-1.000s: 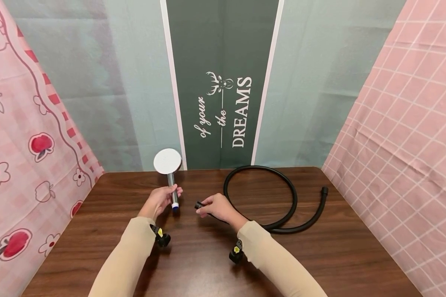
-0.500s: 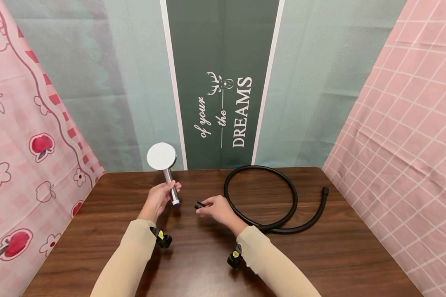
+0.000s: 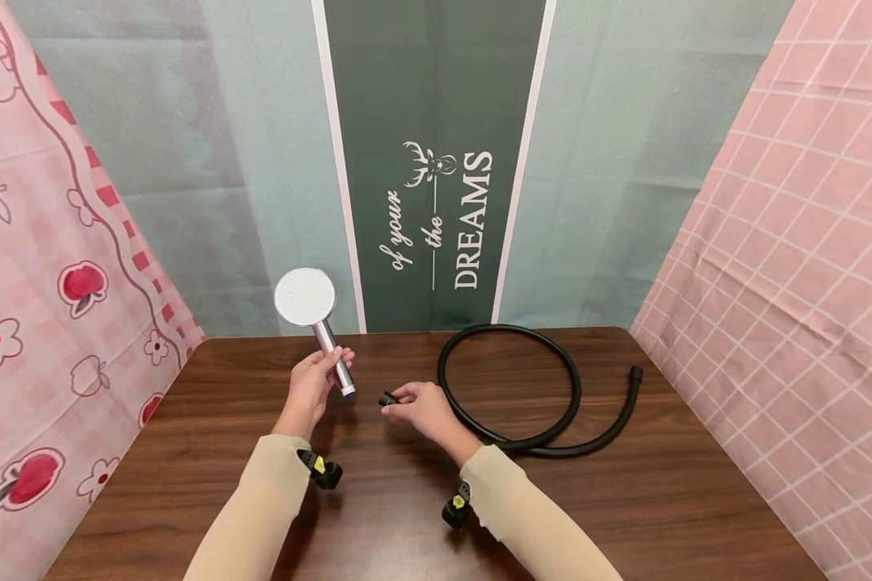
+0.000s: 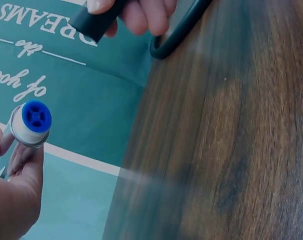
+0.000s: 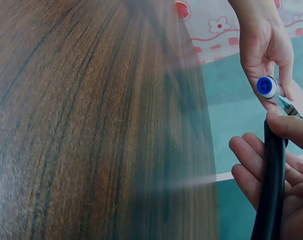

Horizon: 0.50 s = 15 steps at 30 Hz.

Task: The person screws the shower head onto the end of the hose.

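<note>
Here, the left hand (image 3: 312, 386) is curling its fingers round the chrome handle of a handheld shower head (image 3: 305, 296), whose white spray face is tilting up beyond the fingers and whose blue insert (image 4: 36, 116) is showing at the lower end. Just beside it, the right hand (image 3: 423, 410) is pinching one end of a black shower hose (image 3: 530, 445), its end fitting (image 3: 388, 399) pointing toward the handle but not touching it. The rest is lying looped on a dark wood-grain table (image 3: 392, 500). Behind, a green lettered backdrop (image 3: 436, 81) is hanging between pink apple-print fabric (image 3: 29, 282) and pink grid-patterned fabric (image 3: 792, 242).
</note>
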Available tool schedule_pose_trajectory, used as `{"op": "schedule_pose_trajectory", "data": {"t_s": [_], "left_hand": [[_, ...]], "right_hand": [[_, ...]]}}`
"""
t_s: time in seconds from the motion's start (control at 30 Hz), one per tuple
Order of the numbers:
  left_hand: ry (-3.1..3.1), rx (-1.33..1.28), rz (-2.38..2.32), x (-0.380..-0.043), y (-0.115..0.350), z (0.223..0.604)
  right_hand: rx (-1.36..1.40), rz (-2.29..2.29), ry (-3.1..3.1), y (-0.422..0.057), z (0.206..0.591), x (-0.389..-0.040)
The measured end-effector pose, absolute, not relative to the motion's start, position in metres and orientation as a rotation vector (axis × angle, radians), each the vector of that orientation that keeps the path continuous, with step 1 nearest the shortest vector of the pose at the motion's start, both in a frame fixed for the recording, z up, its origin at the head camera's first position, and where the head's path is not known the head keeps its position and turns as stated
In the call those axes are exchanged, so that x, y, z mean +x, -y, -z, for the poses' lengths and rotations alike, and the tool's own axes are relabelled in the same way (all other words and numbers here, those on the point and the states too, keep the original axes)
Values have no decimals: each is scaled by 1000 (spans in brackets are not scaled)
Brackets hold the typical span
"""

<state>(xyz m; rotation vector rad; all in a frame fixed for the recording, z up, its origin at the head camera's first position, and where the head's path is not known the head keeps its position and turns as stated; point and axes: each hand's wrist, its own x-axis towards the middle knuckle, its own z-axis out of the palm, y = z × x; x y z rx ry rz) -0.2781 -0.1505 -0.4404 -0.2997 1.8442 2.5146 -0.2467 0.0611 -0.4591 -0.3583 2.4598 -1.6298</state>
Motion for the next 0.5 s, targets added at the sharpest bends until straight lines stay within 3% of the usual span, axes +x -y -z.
{"op": "schedule_pose_trajectory", "data": {"t_s": [0.5], "left_hand": [[-1767,-234,-2773,-272,137,434]], "right_hand": [[-329,1732,-2490,-56,456,-245]]}}
